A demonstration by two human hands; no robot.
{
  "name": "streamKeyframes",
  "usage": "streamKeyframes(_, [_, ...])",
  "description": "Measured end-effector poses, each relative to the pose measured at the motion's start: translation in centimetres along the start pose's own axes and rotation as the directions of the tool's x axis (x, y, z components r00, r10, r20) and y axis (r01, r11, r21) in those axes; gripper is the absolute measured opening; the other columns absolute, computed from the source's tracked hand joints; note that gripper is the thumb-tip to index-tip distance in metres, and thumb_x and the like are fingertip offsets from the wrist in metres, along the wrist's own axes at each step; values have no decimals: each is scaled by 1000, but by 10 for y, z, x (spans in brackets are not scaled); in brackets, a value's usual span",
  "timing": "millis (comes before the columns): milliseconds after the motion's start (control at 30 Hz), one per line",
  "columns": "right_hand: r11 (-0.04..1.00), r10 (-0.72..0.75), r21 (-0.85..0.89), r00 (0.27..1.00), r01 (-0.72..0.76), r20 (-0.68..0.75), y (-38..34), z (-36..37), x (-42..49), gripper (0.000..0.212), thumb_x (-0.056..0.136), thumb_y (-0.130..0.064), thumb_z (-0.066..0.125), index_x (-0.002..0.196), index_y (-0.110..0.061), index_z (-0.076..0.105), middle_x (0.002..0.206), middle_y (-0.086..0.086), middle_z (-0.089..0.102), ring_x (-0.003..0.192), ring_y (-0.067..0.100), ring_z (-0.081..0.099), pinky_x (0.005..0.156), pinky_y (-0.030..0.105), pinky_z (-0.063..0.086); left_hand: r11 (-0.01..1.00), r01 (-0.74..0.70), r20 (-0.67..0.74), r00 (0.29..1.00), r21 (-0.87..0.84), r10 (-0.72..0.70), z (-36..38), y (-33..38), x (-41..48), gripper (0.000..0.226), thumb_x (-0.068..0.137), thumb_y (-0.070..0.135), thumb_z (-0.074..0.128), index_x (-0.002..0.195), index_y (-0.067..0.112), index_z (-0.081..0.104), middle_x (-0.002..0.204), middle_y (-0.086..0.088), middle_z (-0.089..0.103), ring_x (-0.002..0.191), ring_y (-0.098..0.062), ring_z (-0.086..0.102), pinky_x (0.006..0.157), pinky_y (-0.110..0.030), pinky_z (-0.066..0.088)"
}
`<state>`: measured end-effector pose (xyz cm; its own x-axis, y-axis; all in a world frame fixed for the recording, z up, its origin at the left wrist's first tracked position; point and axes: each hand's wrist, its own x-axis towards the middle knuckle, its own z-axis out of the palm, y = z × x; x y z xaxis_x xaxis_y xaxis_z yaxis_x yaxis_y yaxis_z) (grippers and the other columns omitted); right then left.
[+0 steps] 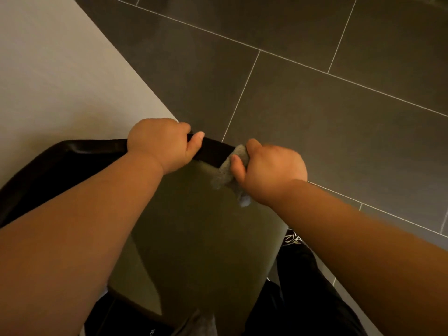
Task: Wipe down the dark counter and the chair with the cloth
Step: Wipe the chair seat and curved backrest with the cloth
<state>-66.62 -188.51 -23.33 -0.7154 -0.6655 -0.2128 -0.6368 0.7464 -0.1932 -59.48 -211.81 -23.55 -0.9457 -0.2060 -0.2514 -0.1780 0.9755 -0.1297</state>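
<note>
The chair [198, 238] fills the lower middle of the head view, with an olive seat and a dark curved backrest rim [72, 151]. My left hand [164, 144] grips that rim near its right end, thumb hooked over the top edge. My right hand [269, 170] holds a bunched grey cloth [230, 168] and presses it against the right end of the rim, where it meets the seat. A tail of the cloth hangs below my wrist. No dark counter is in view.
A pale wall or panel [60, 69] runs along the left, close behind the chair back. Dark grey floor tiles [315, 93] with light grout lines spread to the right and far side. My dark trouser leg [298, 287] stands beside the seat.
</note>
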Motion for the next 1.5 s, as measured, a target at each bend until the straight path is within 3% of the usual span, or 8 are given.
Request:
streamKeyframes(133, [998,-55,44,998,54,9,-19,1,18,40,100,-64,29,95,-26,42,69,-7,40,57,19,41,52,32,28,1000,3,-14,1000,-4,-3,1,3,3,58,100,61,15,84,24,56,72,1,51,62,-22,51,57,-33,39])
streamKeyframes(300, [991,-129,16,986,131,-101,-2,5,-4,43,97,-63,37,99,-23,50,83,1,59,65,28,55,56,32,27,1000,5,-3,1000,-30,-5,1,2,0,59,100,62,13,85,24,57,70,1,51,61,-20,51,57,-33,44])
streamKeyframes(533, [995,104,6,994,-104,11,25,-2,-24,45,97,-67,29,90,-25,41,68,-3,47,55,23,41,51,31,26,999,14,-17,1000,-28,-15,1,2,-1,59,102,61,16,86,23,59,69,1,52,61,-21,52,58,-35,50])
streamKeyframes(767, [998,-56,27,994,59,-96,12,4,-19,42,100,-63,35,98,-24,47,80,-3,54,64,24,50,54,31,28,999,23,-21,1000,-27,-23,2,3,-1,60,103,61,18,89,24,62,69,0,53,61,-21,53,57,-33,48])
streamKeyframes(900, [1000,11,29,992,-7,-129,47,5,-59,42,97,-62,41,99,-21,51,86,3,62,72,31,61,58,32,30,999,35,-29,999,-37,-36,0,5,-2,64,99,62,12,84,23,61,66,0,53,58,-20,51,55,-33,45])
streamKeyframes(1167, [996,92,15,996,-91,-13,25,1,-28,42,99,-65,31,94,-24,40,74,-3,45,64,25,44,55,33,30,996,71,-29,997,-47,-72,0,4,-3,65,101,62,12,84,24,63,65,0,53,59,-20,51,60,-36,54])
streamKeyframes(1333, [997,43,70,997,-39,-62,25,4,-26,42,100,-65,31,94,-24,41,72,-6,46,57,19,39,50,31,22,968,162,-38,984,-194,-172,-1,41,8,54,106,59,30,76,26,60,69,5,53,62,-15,48,57,-31,36])
streamKeyframes(1500, [998,11,64,988,-2,-154,56,7,-63,41,97,-63,41,95,-23,49,85,2,61,69,29,57,57,32,28,955,118,-8,992,-273,-125,-8,59,12,45,108,54,35,80,28,59,75,4,58,71,-18,54,65,-35,42])
